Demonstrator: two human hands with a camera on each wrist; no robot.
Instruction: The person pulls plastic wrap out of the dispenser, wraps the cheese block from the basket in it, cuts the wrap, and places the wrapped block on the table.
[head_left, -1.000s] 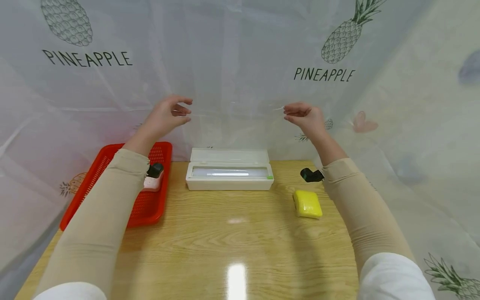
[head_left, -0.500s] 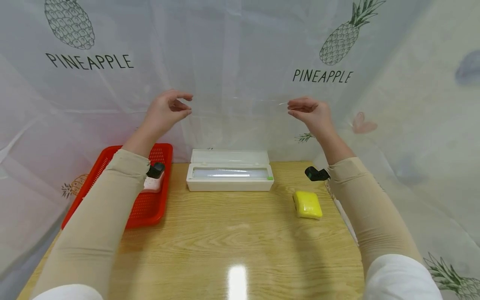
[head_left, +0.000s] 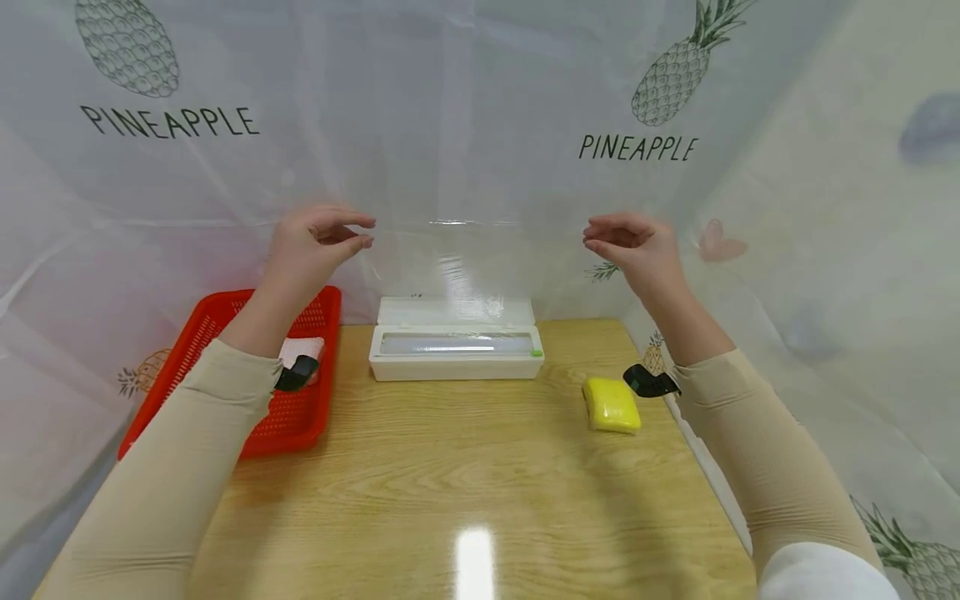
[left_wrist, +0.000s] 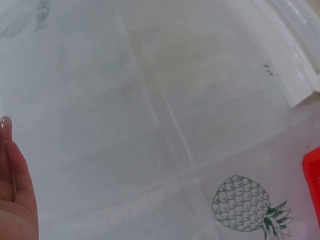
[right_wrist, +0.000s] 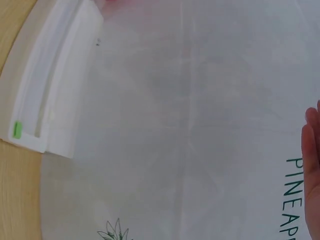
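Observation:
A sheet of clear cling film (head_left: 454, 272) is stretched in the air between my two hands, above the back of the table. It shows only by its glints and its bright top edge, and its lower end is hard to make out. My left hand (head_left: 311, 243) pinches it at the left between thumb and fingers. At the right my right hand (head_left: 633, 243) pinches the other side the same way. Below the film stands a white cling film box (head_left: 456, 368), lid raised, a roll (head_left: 457, 344) inside. Both wrist views show just part of each hand.
Left on the table is a red basket (head_left: 321, 408) with a pinkish-white object (head_left: 306, 347) inside. A yellow wrapped block (head_left: 611, 405) lies at the right. A pineapple-printed curtain (head_left: 480, 100) hangs close behind the table. Each wrist carries a small black camera mount (head_left: 649, 382).
Both hands rose slightly, then came down, and they now stand a little farther apart. A broad glint has appeared on the film above the box. The box and yellow block stay in place.

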